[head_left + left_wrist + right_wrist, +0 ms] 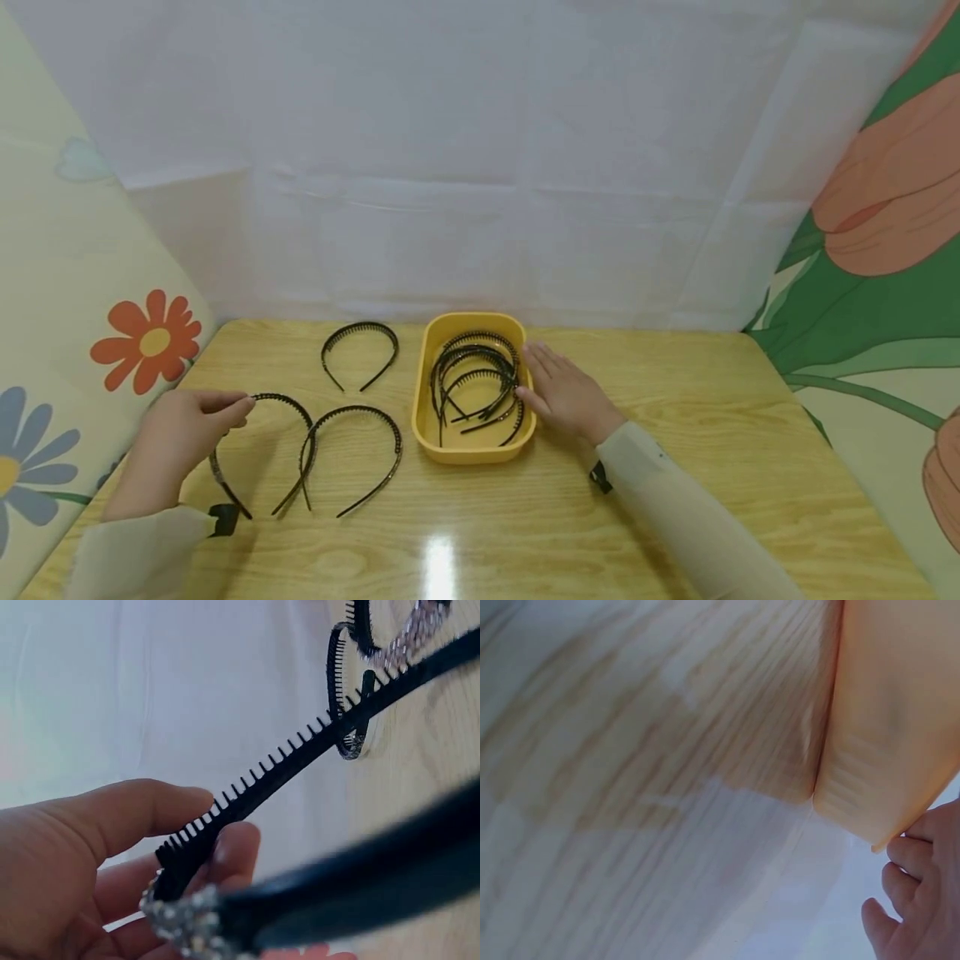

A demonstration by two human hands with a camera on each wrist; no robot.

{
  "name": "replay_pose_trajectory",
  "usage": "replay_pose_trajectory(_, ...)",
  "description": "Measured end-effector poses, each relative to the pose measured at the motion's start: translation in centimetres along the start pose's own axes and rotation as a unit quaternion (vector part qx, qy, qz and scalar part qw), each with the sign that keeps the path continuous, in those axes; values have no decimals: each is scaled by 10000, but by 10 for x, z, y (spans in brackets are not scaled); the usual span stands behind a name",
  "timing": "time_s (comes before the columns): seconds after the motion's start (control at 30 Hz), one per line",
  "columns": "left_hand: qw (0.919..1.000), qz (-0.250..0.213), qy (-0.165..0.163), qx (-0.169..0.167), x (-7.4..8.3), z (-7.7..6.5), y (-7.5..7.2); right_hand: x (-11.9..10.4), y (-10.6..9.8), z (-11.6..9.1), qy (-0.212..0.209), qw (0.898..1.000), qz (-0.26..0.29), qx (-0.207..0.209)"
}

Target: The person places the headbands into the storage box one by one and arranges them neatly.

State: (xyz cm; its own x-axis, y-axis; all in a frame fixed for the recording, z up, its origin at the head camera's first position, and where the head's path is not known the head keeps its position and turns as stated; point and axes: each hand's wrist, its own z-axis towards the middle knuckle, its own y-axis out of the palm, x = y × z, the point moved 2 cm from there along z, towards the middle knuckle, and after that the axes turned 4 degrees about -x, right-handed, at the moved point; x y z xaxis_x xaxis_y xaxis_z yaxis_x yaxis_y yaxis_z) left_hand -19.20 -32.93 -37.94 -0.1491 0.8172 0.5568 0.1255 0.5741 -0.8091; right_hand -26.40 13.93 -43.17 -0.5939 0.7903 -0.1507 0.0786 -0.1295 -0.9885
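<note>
Black headband, smooth plastic by look, low gloss, its stones glittery and bumpy, yellow basket smooth plastic, soft sheen, counter wood-grained, glossy, white sheet matt and creased, cloth or paper unclear, sleeve matt cloth.

Across the upper part of my head view I see a white cloth, lined with fold creases. A yellowish wood-grain table spreads over the lower part of the frame, with a bright glare at the bottom, slightly left of centre. Down the left side I get a cream panel with a red-orange flower at middle left, a blue-grey flower at lower left and a pale blue shape at upper left. At upper right I make out large salmon petals, with green leaves below them.
</note>
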Motion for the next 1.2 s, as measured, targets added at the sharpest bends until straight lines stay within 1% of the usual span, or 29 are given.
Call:
replay_pose_trajectory(0.13,9974,348,277,562,11,-5,2,0,1,0,-22,10000,-25,1)
replay_pose_trajectory(0.3,9872,731,602,1285,27,-9,8,1,2,0,-18,10000,-31,21)
replay_pose_trajectory(0.43,9783,833,788,1726,39,-12,9,2,3,1,9,10000,-15,6)
replay_pose_trajectory(0.53,9744,762,872,1925,45,-14,10,1,3,1,14,10000,16,2)
replay_pose_trajectory(0.67,9751,505,892,1965,54,-15,12,1,3,1,4,10000,1,27)
replay_pose_trajectory(0.87,9781,2,1001,1822,65,-13,15,2,4,2,10,10000,-76,42)
replay_pose_trajectory(1.03,9821,-347,1013,1553,70,-8,18,3,5,2,6,9999,-105,10)
replay_pose_trajectory(1.1,9839,-437,992,1421,72,-6,19,3,5,3,-4,9999,-135,9)
replay_pose_trajectory(1.2,9845,-509,1064,1297,76,-5,20,3,6,3,-15,9999,-162,16)
